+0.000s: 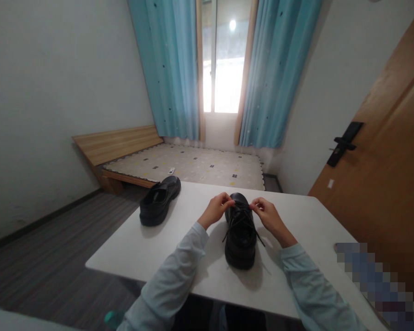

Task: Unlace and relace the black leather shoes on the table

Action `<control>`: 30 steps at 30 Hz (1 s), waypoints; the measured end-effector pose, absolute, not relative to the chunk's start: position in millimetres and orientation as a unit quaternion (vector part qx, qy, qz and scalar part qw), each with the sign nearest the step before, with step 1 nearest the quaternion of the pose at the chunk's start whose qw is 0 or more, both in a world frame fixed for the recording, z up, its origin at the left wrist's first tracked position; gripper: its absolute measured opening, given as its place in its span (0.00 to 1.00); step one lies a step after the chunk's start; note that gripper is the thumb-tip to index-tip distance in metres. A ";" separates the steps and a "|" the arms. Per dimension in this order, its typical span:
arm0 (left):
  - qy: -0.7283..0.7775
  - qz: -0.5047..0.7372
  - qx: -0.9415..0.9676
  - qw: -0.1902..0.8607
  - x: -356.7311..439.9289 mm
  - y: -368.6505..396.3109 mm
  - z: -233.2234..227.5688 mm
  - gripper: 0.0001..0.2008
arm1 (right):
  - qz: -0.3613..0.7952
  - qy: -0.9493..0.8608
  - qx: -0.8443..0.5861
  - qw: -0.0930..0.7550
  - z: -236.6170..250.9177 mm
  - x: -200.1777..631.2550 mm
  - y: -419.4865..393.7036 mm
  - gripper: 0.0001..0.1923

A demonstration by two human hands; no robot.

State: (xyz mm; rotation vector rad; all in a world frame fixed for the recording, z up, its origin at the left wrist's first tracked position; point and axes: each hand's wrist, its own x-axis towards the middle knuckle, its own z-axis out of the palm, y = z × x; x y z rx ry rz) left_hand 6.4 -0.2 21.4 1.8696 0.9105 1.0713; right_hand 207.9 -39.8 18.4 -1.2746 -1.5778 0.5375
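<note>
A black lace-up shoe (240, 250) stands on the white table in front of me, its toe pointing away and its heel toward me. Thin black shoelaces (240, 215) cross over its tongue, and loose ends hang down on both sides. On the shoe's left, my left hand (218, 209) pinches the lace near the toe with thumb and forefinger. My right hand (268, 216) does the same on the right side, fingertips close against the upper. The pinched bits of lace are mostly hidden by my fingers. Another black shoe (158, 202) rests at the table's far left.
The white table (179, 248) has its left corner over the dark wood floor. Behind it is a low bed (193, 163) with a patterned mattress and a small white item (171, 171). A brown door (382, 151) is on the right, near a pixelated patch at the table's edge.
</note>
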 end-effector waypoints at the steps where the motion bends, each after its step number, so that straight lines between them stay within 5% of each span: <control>1: 0.353 0.419 0.724 0.419 6.5 0.5 20.8 0.12 | 0.238 -0.644 -0.527 0.501 19.2 207.9 -40.1 0.16; 11: 0.315 0.372 0.667 0.563 6.9 -10.3 31.1 0.14 | 0.450 -0.520 -0.468 0.555 28.2 195.1 -51.8 0.21; 30: 0.393 0.373 0.768 0.342 12.5 -15.8 30.5 0.09 | 0.360 -0.617 -0.532 0.455 28.7 190.9 -48.8 0.22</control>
